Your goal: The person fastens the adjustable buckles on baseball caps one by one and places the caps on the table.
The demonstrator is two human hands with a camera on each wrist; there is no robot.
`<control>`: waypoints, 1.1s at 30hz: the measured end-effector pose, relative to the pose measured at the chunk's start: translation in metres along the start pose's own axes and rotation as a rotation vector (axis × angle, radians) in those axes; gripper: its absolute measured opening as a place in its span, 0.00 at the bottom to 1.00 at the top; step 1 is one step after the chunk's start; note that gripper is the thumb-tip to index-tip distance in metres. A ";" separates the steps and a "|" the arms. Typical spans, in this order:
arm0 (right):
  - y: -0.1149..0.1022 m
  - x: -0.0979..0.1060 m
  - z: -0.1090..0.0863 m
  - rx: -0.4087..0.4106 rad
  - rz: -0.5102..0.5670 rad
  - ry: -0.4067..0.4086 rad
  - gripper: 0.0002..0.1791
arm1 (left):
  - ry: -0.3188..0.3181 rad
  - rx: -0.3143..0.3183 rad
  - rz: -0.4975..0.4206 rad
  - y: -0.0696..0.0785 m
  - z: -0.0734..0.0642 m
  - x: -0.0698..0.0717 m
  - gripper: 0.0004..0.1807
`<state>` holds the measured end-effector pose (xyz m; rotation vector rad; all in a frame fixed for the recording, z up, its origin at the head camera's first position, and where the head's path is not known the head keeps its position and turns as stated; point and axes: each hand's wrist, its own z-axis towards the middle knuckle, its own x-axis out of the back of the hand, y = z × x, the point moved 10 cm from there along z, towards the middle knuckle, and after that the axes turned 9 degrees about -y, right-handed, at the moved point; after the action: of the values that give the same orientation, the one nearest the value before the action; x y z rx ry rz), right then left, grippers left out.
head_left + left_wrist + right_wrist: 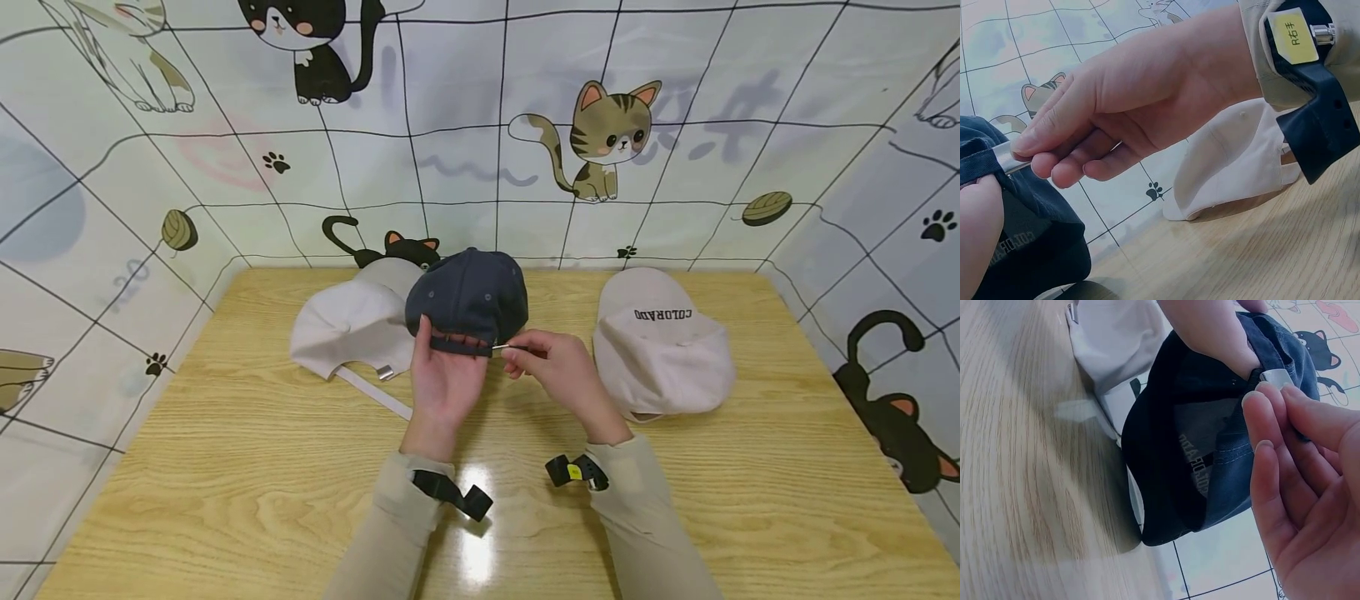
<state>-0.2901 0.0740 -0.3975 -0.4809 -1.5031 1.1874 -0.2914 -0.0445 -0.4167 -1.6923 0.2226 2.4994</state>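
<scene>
A navy baseball cap (pixel 468 287) is held up over the wooden table, its back opening toward me. My left hand (pixel 448 392) holds it palm up, the fingers passing behind the back strap (pixel 457 346) and the thumb upright on the near side. At the strap's right end is a silver metal buckle (pixel 1277 377). My right hand (pixel 561 362) pinches this buckle between thumb and forefinger; in the left wrist view its other fingers curl loosely below. Inside the cap, faint lettering (pixel 1194 465) shows in the right wrist view. The left fingertips are hidden within the cap.
On the left lies a white cap (pixel 348 321) with its strap (pixel 375 393) hanging loose beside a metal buckle (pixel 386 372). Another pale cap (pixel 663 358), lettered COLORADO, lies on the right. A cat-patterned cloth (pixel 465 167) encloses the wooden table (pixel 262 500) at the back and sides.
</scene>
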 end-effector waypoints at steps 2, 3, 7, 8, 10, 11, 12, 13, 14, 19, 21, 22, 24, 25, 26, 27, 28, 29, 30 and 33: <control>0.000 0.000 0.000 0.001 0.001 0.007 0.11 | -0.001 -0.001 0.000 0.000 0.000 0.000 0.28; 0.001 0.000 0.000 0.001 0.004 0.009 0.11 | -0.004 -0.002 0.002 0.000 0.000 0.000 0.28; 0.001 0.002 -0.001 -0.001 0.024 0.025 0.12 | -0.014 -0.009 0.006 0.001 0.000 -0.001 0.27; 0.002 0.002 -0.001 -0.004 0.030 0.028 0.12 | -0.016 -0.011 0.007 0.001 0.000 -0.001 0.27; 0.002 0.002 -0.001 -0.008 0.033 0.034 0.12 | -0.017 -0.013 0.007 0.001 -0.001 -0.001 0.27; 0.003 0.003 -0.001 -0.013 0.034 0.037 0.12 | -0.015 -0.012 0.005 0.000 -0.001 -0.001 0.27; 0.003 0.003 -0.002 -0.018 0.033 0.041 0.12 | -0.011 -0.011 0.004 0.000 -0.001 -0.001 0.27; 0.003 0.004 -0.002 -0.021 0.031 0.043 0.12 | -0.007 -0.009 0.003 0.000 -0.001 0.000 0.27; 0.003 0.004 -0.002 -0.024 0.033 0.045 0.12 | -0.003 -0.009 0.001 0.000 -0.001 0.000 0.26; 0.004 0.004 -0.002 -0.033 0.050 0.047 0.13 | 0.002 -0.013 -0.003 0.000 -0.001 0.001 0.27; 0.004 0.003 -0.002 -0.033 0.064 0.040 0.14 | 0.002 -0.018 -0.003 0.001 -0.001 0.001 0.27; 0.005 0.003 -0.002 -0.033 0.073 0.033 0.14 | 0.004 -0.020 -0.002 0.001 -0.001 0.001 0.28; 0.004 0.001 -0.002 -0.036 0.088 0.014 0.14 | 0.008 -0.022 -0.004 0.001 -0.001 0.001 0.28; 0.003 0.000 -0.002 -0.037 0.094 0.001 0.14 | 0.008 -0.023 -0.005 0.002 -0.001 0.001 0.28; 0.002 0.000 -0.002 -0.032 0.104 -0.010 0.13 | 0.011 -0.024 -0.006 0.002 0.000 0.002 0.27; -0.002 -0.001 -0.002 -0.032 0.109 -0.020 0.12 | 0.011 -0.023 -0.006 0.002 0.000 0.002 0.27; -0.006 -0.001 -0.003 -0.027 0.115 -0.028 0.11 | 0.008 -0.024 -0.009 0.002 0.000 0.001 0.26; -0.010 0.000 -0.004 -0.024 0.116 -0.030 0.10 | 0.006 -0.023 -0.009 0.002 0.000 0.002 0.24; -0.015 0.000 -0.005 -0.022 0.123 -0.029 0.10 | 0.009 -0.023 -0.004 0.001 0.000 0.002 0.22; -0.025 0.004 -0.008 -0.004 0.168 0.002 0.09 | 0.026 -0.026 0.159 0.002 0.001 0.006 0.18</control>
<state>-0.2765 0.0703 -0.3747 -0.6204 -1.4861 1.3133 -0.2947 -0.0466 -0.4214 -1.7837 0.3411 2.6039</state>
